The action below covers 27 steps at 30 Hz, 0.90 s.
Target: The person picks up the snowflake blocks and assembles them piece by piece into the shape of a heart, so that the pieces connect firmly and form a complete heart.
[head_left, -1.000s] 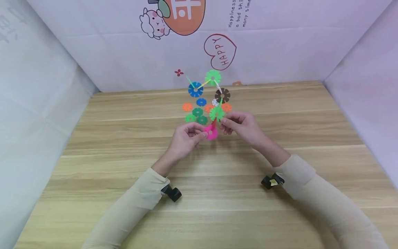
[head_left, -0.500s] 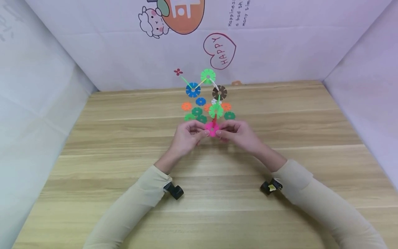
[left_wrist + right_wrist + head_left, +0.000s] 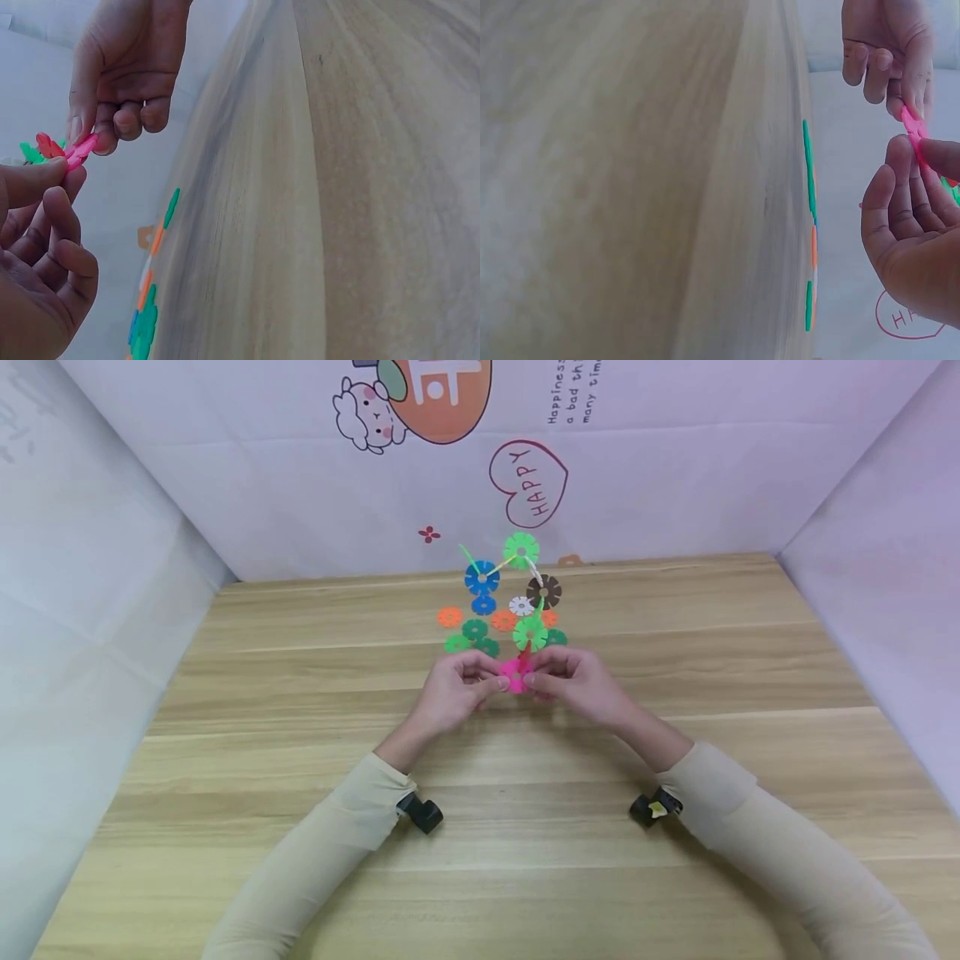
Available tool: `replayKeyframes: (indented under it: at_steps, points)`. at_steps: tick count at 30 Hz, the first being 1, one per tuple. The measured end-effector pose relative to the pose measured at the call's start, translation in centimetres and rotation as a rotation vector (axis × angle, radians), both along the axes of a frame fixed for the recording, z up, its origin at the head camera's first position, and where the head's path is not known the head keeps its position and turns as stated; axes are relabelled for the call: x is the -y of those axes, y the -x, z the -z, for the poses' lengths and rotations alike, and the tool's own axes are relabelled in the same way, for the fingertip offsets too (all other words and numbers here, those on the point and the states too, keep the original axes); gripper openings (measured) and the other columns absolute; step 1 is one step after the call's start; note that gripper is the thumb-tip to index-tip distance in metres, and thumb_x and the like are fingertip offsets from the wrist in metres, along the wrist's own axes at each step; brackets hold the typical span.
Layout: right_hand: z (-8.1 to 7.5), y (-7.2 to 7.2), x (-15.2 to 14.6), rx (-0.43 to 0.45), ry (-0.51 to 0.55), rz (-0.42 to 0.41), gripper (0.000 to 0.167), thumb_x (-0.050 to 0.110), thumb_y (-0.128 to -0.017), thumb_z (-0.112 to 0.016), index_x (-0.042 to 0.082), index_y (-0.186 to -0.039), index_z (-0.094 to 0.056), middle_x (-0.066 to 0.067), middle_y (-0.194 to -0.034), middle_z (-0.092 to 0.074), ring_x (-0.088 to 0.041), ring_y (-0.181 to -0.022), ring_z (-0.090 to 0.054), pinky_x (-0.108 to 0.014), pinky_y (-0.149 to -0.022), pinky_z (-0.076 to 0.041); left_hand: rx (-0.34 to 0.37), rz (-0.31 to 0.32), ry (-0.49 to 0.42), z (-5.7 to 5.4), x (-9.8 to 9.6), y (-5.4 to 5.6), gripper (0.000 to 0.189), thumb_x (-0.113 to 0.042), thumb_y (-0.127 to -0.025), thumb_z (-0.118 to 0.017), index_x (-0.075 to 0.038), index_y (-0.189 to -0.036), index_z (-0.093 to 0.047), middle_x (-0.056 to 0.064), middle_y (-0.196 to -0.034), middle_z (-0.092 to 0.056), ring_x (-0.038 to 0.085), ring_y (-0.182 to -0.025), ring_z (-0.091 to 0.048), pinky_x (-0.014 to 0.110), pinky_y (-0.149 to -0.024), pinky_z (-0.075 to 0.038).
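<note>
A chain of notched plastic snowflake discs is held above the table in the head view. Its near end is a pink disc, with a red disc slotted into it edge-on. Beyond come a light green disc, a brown disc, another light green disc and a blue disc. My left hand pinches the pink disc's left edge between thumb and finger. On its right edge, my right hand pinches the same disc. Both wrist views show the thumbs on the pink disc.
Loose discs lie on the wooden table behind the hands: orange, small blue, white and dark green among them. A printed white cloth rises at the table's far edge.
My right hand has moved from beside the nearer light green disc down to the pink disc's right edge. The chain's far end swayed left, then back right. The left hand keeps its pinch.
</note>
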State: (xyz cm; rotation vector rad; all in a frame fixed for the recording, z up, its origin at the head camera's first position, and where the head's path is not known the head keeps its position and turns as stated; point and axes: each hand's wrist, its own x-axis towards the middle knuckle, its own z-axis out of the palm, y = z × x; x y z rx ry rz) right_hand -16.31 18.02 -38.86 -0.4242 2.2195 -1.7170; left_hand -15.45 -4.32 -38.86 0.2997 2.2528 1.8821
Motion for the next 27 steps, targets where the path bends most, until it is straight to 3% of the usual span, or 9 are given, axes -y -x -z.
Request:
replayKeyframes:
  at_steps: [4, 7, 10, 15, 20, 23, 27]
  points:
    - [-0.1, 0.0, -0.3, -0.003, -0.023, 0.003, 0.019, 0.005, -0.101, -0.068, -0.004, -0.118, -0.069, -0.02, -0.101, -0.072, -0.027, -0.084, -0.071, -0.039, -0.081, -0.064, -0.017, 0.046, 0.034, 0.1, 0.0, 0.2, 0.011, 0.0, -0.095, -0.074, 0.002, -0.106, -0.075, 0.016, -0.088, -0.073, 0.025, -0.059, -0.053, 0.022, -0.051, -0.042]
    - [-0.1, 0.0, -0.4, 0.008, -0.03, 0.003, 0.019, 0.005, -0.101, -0.068, -0.005, -0.118, -0.069, -0.021, -0.102, -0.072, -0.031, -0.087, -0.071, -0.041, -0.083, -0.064, -0.031, 0.088, 0.109, 0.2, 0.4, 0.7, 0.015, -0.008, -0.097, -0.075, -0.003, -0.111, -0.076, 0.013, -0.094, -0.074, 0.036, -0.066, -0.06, 0.026, -0.055, -0.048]
    - [-0.1, 0.0, -0.7, 0.016, -0.042, 0.008, 0.02, 0.006, -0.101, -0.068, -0.005, -0.118, -0.069, -0.02, -0.103, -0.072, -0.033, -0.09, -0.071, -0.041, -0.083, -0.064, -0.052, 0.111, 0.222, 0.4, 1.2, 1.6, 0.023, -0.017, -0.098, -0.076, -0.005, -0.116, -0.076, 0.01, -0.101, -0.074, 0.034, -0.074, -0.066, 0.029, -0.06, -0.053]
    - [0.0, 0.2, -1.3, 0.015, -0.072, 0.02, 0.02, 0.007, -0.101, -0.068, -0.004, -0.117, -0.069, -0.021, -0.103, -0.071, -0.034, -0.089, -0.071, -0.038, -0.082, -0.064, -0.046, 0.048, 0.446, 0.4, 3.1, 3.4, 0.03, -0.019, -0.098, -0.075, -0.003, -0.123, -0.072, 0.01, -0.109, -0.073, 0.027, -0.079, -0.07, 0.033, -0.066, -0.057]
    - [-0.1, 0.2, -1.8, 0.019, -0.075, 0.026, 0.019, 0.006, -0.101, -0.068, -0.005, -0.117, -0.069, -0.025, -0.104, -0.07, -0.033, -0.087, -0.071, -0.037, -0.08, -0.064, -0.045, 0.006, 0.671, 0.2, 4.3, 4.9, 0.039, -0.023, -0.095, -0.078, -0.004, -0.128, -0.068, 0.012, -0.118, -0.07, 0.028, -0.106, -0.067, 0.042, -0.09, -0.056]
    - [-0.2, 0.2, -2.1, 0.017, -0.067, 0.022, 0.019, 0.005, -0.101, -0.068, -0.006, -0.117, -0.069, -0.027, -0.104, -0.07, -0.03, -0.086, -0.071, -0.037, -0.079, -0.064, -0.018, 0.024, 0.745, 0.1, 4.5, 5.4, 0.048, -0.028, -0.093, -0.08, -0.004, -0.132, -0.065, 0.013, -0.121, -0.068, 0.03, -0.111, -0.063, 0.046, -0.096, -0.054]
    - [-0.3, 0.2, -2.2, 0.016, -0.066, 0.018, 0.019, 0.005, -0.101, -0.068, -0.006, -0.117, -0.069, -0.026, -0.103, -0.07, -0.029, -0.085, -0.071, -0.037, -0.079, -0.064, -0.006, 0.04, 0.796, 0.0, 4.4, 5.7, 0.054, -0.032, -0.092, -0.082, -0.004, -0.134, -0.064, 0.012, -0.119, -0.067, 0.029, -0.106, -0.062, 0.046, -0.092, -0.054]
